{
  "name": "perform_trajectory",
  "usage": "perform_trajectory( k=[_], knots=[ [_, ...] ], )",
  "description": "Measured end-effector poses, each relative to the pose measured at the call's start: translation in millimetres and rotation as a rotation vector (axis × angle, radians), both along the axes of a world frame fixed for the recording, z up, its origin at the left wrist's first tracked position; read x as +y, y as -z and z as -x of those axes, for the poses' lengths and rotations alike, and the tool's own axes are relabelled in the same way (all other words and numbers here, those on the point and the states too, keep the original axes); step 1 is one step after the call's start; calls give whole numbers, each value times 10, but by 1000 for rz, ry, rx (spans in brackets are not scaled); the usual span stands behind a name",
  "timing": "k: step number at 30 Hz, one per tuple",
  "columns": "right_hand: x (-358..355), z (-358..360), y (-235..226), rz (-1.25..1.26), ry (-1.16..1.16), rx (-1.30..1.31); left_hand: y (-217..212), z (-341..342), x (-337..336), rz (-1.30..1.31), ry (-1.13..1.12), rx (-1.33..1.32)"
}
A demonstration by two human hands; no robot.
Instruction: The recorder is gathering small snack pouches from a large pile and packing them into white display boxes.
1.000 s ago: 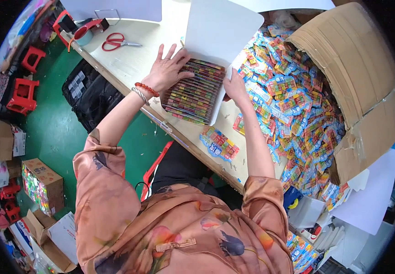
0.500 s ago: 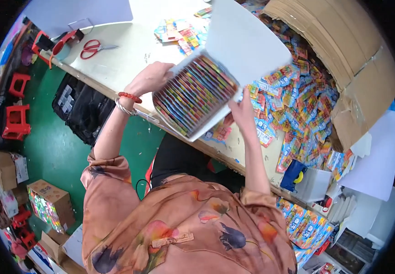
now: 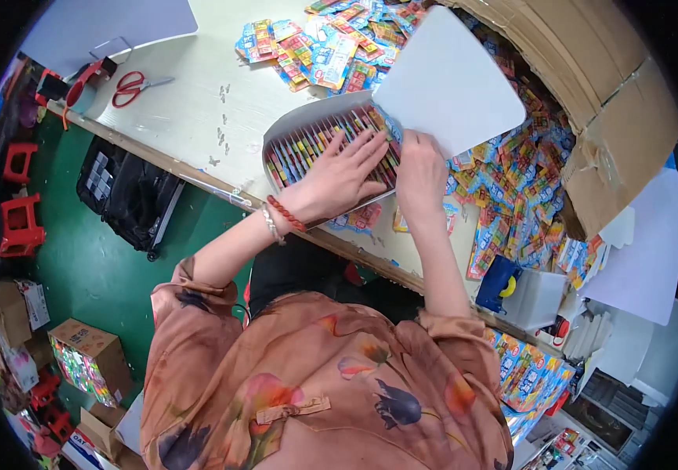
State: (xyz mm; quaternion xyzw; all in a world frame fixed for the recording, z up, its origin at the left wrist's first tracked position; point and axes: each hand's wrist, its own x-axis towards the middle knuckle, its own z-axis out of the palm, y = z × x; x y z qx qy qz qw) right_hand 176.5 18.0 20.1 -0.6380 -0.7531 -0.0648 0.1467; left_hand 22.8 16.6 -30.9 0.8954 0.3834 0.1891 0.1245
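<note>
One white box (image 3: 307, 113), lid (image 3: 452, 86) raised, sits near the table's (image 3: 174, 129) front edge, packed with upright colourful packets (image 3: 292, 153). Left hand (image 3: 339, 180) lies across them, fingers extended; right hand (image 3: 423, 176) bends its fingers at the box's right end, grip unclear from here. Beyond lie heaped loose packets (image 3: 527, 180) and red-handled scissors (image 3: 127, 88).

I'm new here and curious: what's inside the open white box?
Inside the white box, thin colourful packets stand on edge, side by side. The left hand lies over some of them, hiding parts; the box's bottom cannot be seen beneath the packets.
</note>
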Motion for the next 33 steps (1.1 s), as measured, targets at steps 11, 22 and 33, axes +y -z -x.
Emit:
perform_trajectory(
  k=[11, 22, 33],
  knots=[
    [347, -99, 182, 210, -149, -150, 148, -18, 10, -19, -18, 35],
    [432, -110, 216, 314, -209, -231, -140, 362, -57, -186, -466, -384],
    [681, 283, -107, -26, -509, -225, 108, 1020, 48, 288, -622, -654]
  ],
)
